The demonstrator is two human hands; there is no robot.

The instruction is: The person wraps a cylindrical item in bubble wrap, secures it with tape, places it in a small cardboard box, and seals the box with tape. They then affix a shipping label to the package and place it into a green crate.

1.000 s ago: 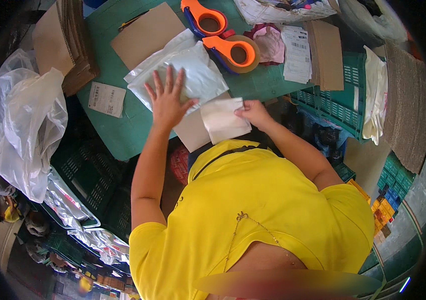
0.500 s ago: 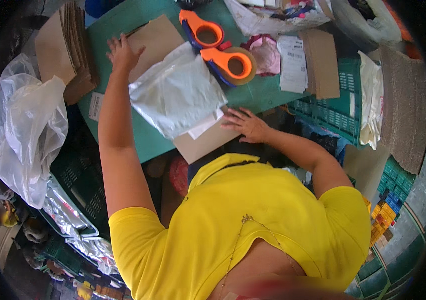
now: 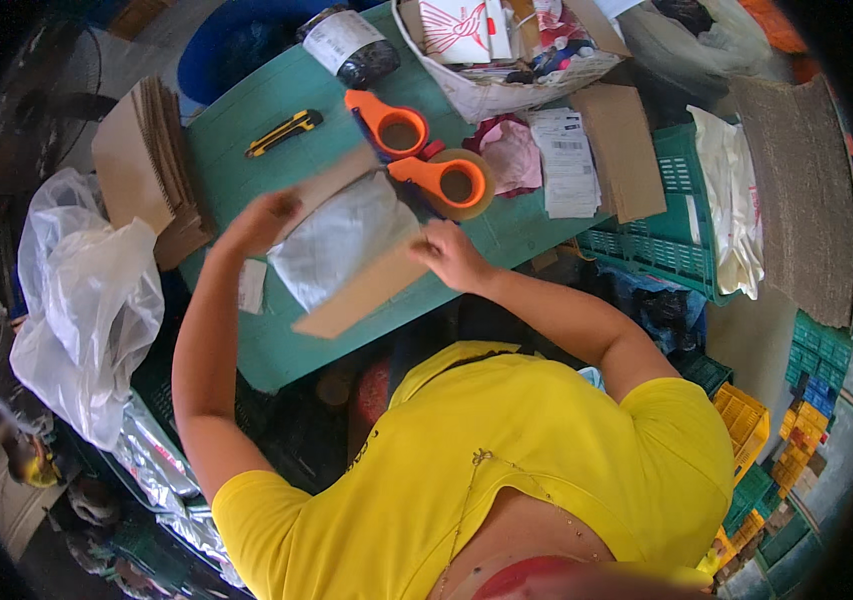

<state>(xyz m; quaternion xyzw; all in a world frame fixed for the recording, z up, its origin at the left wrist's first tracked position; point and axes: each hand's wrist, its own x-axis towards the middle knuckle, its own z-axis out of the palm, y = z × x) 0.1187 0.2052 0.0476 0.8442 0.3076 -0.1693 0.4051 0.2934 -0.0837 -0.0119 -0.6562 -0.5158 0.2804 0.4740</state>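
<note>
A grey-white plastic packet (image 3: 341,240) lies on a sheet of brown cardboard (image 3: 366,288), whose near and far sides stand raised along it. My left hand (image 3: 264,222) is closed on the far side near its left end. At the right end of the near side, my right hand (image 3: 449,256) pinches the cardboard edge. Just beyond the sheet, two orange tape dispensers (image 3: 387,123) lie close together. A yellow and black utility knife (image 3: 284,133) rests farther left on the green table (image 3: 236,185).
Stacked cardboard (image 3: 136,155) and a clear plastic bag (image 3: 86,300) are at the left. Along the back are a black wrapped package (image 3: 351,48) and a white box of odds and ends (image 3: 506,95). Printed papers (image 3: 564,160), pink cloth (image 3: 511,155) and a green crate (image 3: 686,210) fill the right.
Both hands have gone from lying spread on the cardboard to gripping it. Its sides have come up around the packet. The utility knife now shows, and my view has shifted slightly.
</note>
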